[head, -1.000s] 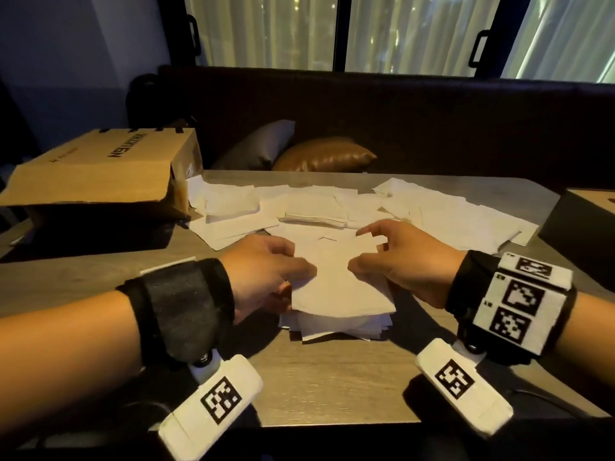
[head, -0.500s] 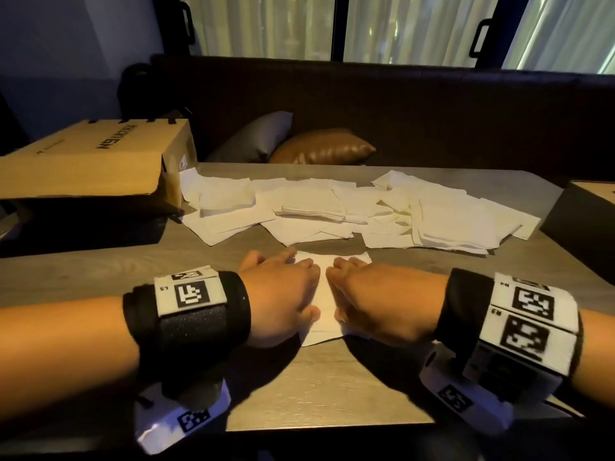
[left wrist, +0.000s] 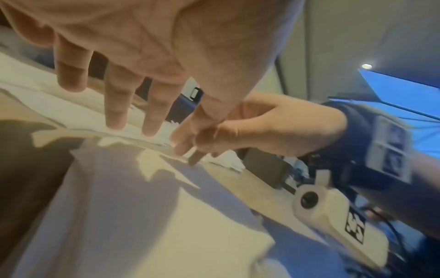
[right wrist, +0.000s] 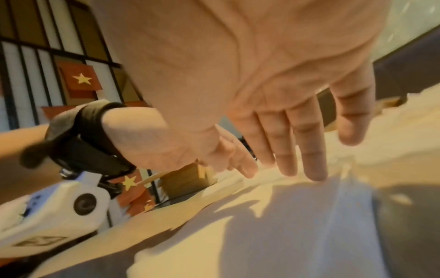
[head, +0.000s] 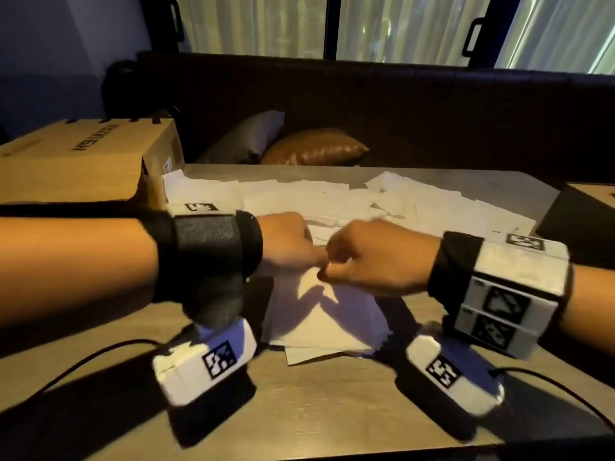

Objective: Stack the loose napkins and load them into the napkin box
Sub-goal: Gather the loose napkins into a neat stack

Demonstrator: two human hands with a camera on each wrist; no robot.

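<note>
A squared stack of white napkins (head: 319, 324) lies on the wooden table (head: 332, 410) in front of me. Many loose napkins (head: 409, 207) are spread across the far half of the table. My left hand (head: 293, 241) and right hand (head: 369, 257) hover side by side over the stack's far edge, thumbs nearly touching. In the left wrist view the left fingers (left wrist: 116, 105) hang straight and hold nothing. In the right wrist view the right fingers (right wrist: 300, 146) are also extended and empty above the stack (right wrist: 273, 235).
A large cardboard box (head: 83, 161) lies on its side at the table's left. A dark box (head: 585, 221) stands at the right edge. A sofa with two cushions (head: 312, 148) runs behind the table. Thin cables (head: 83, 361) trail over the near tabletop.
Both hands were pressing down on the stack half a second ago. They have since lifted off it and moved forward toward the loose napkins, fingers loosened.
</note>
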